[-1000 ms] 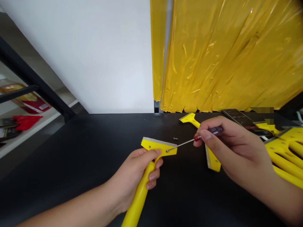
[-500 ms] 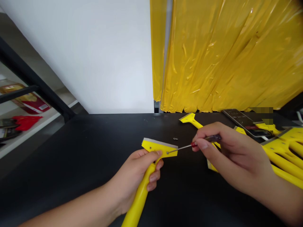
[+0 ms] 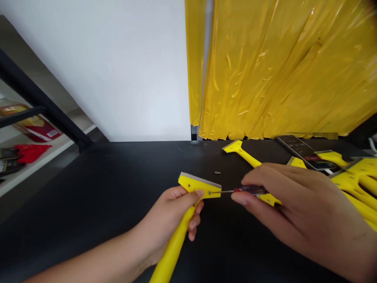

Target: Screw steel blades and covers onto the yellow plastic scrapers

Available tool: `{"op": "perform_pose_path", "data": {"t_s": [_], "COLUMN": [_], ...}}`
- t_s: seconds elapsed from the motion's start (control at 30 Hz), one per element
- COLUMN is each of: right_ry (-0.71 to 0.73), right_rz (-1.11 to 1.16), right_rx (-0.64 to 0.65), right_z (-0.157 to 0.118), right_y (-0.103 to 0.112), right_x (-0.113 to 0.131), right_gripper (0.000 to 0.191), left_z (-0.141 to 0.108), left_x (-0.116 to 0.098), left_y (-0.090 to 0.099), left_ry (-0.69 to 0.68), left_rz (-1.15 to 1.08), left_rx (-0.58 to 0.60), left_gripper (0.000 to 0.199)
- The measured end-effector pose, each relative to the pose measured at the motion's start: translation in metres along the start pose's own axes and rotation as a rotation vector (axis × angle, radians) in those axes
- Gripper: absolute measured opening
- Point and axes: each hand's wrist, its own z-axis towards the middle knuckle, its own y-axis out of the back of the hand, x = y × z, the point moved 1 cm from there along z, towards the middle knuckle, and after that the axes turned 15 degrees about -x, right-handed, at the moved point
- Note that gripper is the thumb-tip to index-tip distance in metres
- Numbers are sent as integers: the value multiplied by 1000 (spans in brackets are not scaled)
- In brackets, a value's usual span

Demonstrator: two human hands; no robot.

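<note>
My left hand [image 3: 176,212] is wrapped round the neck of a yellow scraper [image 3: 172,251], its thumb pressed on the head. A metal blade edge [image 3: 203,181] runs along the top of that head, and a screw [image 3: 209,193] sits near its right end. In my right hand [image 3: 297,204] a small screwdriver [image 3: 250,190] with a dark, red-tipped handle is pinched between thumb and fingers. Its thin shaft points left, and the tip is at or very near the screw; contact is hard to tell. On the table behind the scraper lies a small loose screw [image 3: 217,173].
Several more yellow scrapers [image 3: 359,177] lie at the right of the black table [image 3: 88,204]. One scraper [image 3: 235,147] lies farther back. Near the back edge is a phone [image 3: 306,153]. A white panel [image 3: 132,78] and yellow plastic sheeting [image 3: 279,78] stand behind; shelves [image 3: 55,149] are left.
My right hand has swung lower and turned palm-down, so the screwdriver has gone from slanting to nearly level. The scraper in my left hand has shifted very slightly.
</note>
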Motion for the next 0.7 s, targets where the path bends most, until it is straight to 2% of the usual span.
{"op": "perform_pose_path", "data": {"t_s": [0.17, 0.23, 0.3, 0.37, 0.53, 0.63, 0.7], "right_ry": [15, 12, -5, -99, -476, -611, -680], "right_rz": [-132, -176, -119, 8, 438, 672, 735], "right_rx": [39, 23, 53, 107, 163, 172, 192], "right_z": [0, -2, -3, -4, 0, 3, 5], "right_y": [5, 8, 9, 10, 7, 5, 3], "right_x": [2, 3, 3, 4, 3, 1, 0], "right_gripper": [34, 32, 25, 23, 13, 20, 22], "left_z": [3, 4, 4, 4, 4, 4, 4], "left_x": [2, 2, 2, 2, 3, 3, 3], "left_y": [1, 1, 1, 1, 2, 2, 2], "left_ry": [-8, -2, -3, -7, -15, -14, -12], "left_rz": [12, 7, 2, 3, 1, 9, 24], "left_rx": [-7, -9, -7, -7, -2, 3, 8], "left_gripper": [35, 35, 35, 35, 34, 34, 34]}}
